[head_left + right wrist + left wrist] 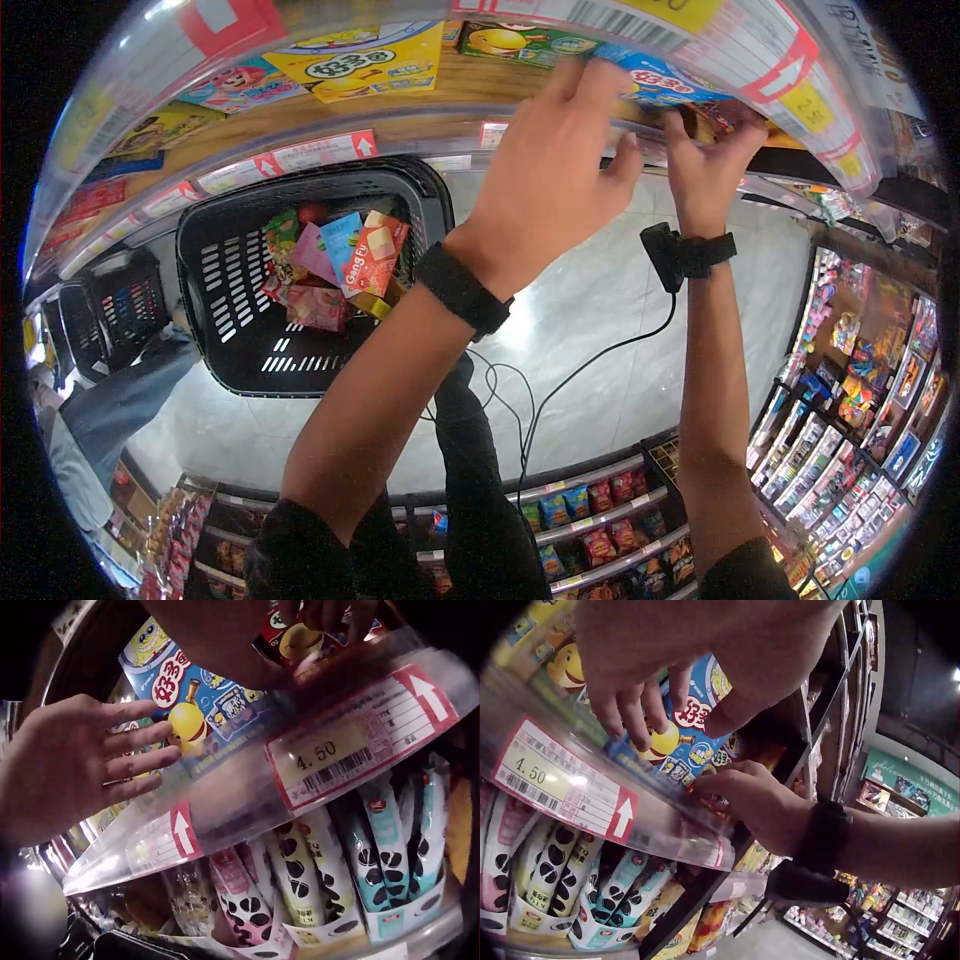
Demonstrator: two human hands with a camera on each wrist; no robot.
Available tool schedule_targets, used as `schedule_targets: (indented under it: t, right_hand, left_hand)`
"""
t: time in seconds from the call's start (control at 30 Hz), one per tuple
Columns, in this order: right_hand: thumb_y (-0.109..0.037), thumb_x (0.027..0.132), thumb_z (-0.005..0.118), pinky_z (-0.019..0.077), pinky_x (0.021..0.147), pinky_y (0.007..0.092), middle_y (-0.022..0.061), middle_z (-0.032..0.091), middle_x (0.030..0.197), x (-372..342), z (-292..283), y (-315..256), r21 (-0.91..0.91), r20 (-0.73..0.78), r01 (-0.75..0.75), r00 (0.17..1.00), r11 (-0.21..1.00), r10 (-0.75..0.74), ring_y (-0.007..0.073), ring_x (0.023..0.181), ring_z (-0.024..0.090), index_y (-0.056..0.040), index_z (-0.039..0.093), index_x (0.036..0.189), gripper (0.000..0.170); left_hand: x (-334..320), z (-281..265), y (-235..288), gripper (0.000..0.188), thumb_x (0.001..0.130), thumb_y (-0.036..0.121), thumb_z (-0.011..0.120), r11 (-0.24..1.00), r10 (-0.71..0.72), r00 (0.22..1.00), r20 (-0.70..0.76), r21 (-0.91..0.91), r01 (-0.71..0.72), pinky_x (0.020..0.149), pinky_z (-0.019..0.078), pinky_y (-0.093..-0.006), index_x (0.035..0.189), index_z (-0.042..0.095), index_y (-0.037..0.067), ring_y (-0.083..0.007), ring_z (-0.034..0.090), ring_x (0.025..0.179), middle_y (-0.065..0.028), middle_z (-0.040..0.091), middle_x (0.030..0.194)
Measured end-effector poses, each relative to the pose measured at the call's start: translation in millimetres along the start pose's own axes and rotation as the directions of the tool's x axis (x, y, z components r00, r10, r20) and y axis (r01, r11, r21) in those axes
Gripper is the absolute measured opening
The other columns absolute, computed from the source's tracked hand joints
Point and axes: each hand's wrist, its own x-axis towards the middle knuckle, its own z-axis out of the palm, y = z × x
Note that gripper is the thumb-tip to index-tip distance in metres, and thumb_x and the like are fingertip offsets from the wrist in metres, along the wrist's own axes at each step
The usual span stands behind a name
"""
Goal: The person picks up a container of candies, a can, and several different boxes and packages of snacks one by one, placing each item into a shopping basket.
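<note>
In the head view, my left hand [560,165] reaches to the shelf beside a blue box [662,82]. The left wrist view shows that hand [712,656] with spread fingers over the blue box [705,682]; the right wrist view shows its straight fingers beside the box's yellow cartoon figure. My right hand [710,170] is farther right, its fingertips at a dark red package [289,645]. The right wrist view has the right hand's fingers [330,613] hanging over that package; whether they grip it is hidden.
A black basket [225,345] with several snack packs stands below the shelf at left. A clear shelf lip with price tags [566,780] runs before the boxes. Tall cow-spotted packs [300,877] stand one shelf lower. Cables hang between the arms. Another person's leg [130,385] is at far left.
</note>
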Motion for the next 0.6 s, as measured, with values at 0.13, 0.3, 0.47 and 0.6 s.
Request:
schedule_targets:
  t: [0.13,0.3,0.47,0.6]
  right_hand:
    - [-0.013,0.083,0.077,0.0457,0.092,0.0343,0.0145,0.052,0.113,-3.1,1.9,-6.6,0.212,-0.008,-0.180,0.982,0.960,0.186,0.0216,0.103,0.054,0.0048,0.046,0.117,0.050]
    - [-0.016,0.091,0.071,0.0493,0.082,0.0313,0.0112,0.062,0.099,-2.1,1.3,15.9,0.183,0.023,-0.170,0.985,0.968,0.168,0.0188,0.089,0.060,0.0035,0.053,0.109,0.032]
    - [-0.019,0.092,0.071,0.0501,0.076,0.0315,0.0114,0.065,0.093,-2.7,-5.1,15.6,-0.067,0.048,-0.081,0.995,0.994,0.084,0.0187,0.082,0.062,0.0034,0.057,0.101,0.028]
    - [-0.021,0.091,0.071,0.0502,0.076,0.0335,0.0149,0.066,0.090,-2.8,-5.1,17.3,-0.171,0.075,-0.041,0.996,0.985,0.054,0.0214,0.082,0.064,0.0048,0.061,0.095,0.028]
  left_hand:
    - [2.0,4.9,-6.5,0.040,0.080,0.007,0.067,0.998,0.034,0.999,-0.035,-0.044,-0.035,0.084,0.0500,-0.0450,0.116,0.052,-0.001,-0.0392,0.061,0.098,-0.0214,0.059,0.106]
    - [0.6,4.7,-11.8,0.041,0.078,0.007,0.065,0.996,0.080,0.996,-0.033,-0.036,-0.082,0.078,0.0504,-0.0514,0.116,0.051,-0.001,-0.0465,0.060,0.091,-0.0249,0.058,0.103]
    - [1.1,-0.6,-3.5,0.043,0.083,0.009,0.067,1.000,-0.012,0.996,0.092,0.004,0.012,0.090,0.0492,-0.0438,0.122,0.054,0.002,-0.0423,0.059,0.109,-0.0232,0.061,0.118]
    - [0.0,2.1,-5.4,0.042,0.083,0.011,0.067,0.999,0.029,0.997,0.073,0.033,-0.032,0.089,0.0493,-0.0452,0.123,0.054,0.002,-0.0435,0.059,0.107,-0.0237,0.061,0.117]
